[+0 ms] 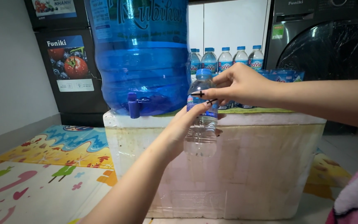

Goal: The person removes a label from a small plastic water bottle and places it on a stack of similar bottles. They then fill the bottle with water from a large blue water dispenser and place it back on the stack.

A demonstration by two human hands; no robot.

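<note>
My left hand (187, 122) grips a small clear plastic water bottle (201, 132) with a blue cap (204, 74), holding it upright in front of a white foam box (249, 166). My right hand (239, 85) reaches in from the right, its fingers touching the bottle's upper part just below the cap. The bottle looks nearly empty. Just to its left is the blue tap (134, 106) of a large blue water jug (141, 54) standing on the foam box.
Several small capped water bottles (224, 58) stand behind on the box, beside blue packets (280, 74). A dark washing machine (328, 41) is at the back right, a dark fridge (69, 62) at the back left. A colourful play mat (42, 174) covers the floor.
</note>
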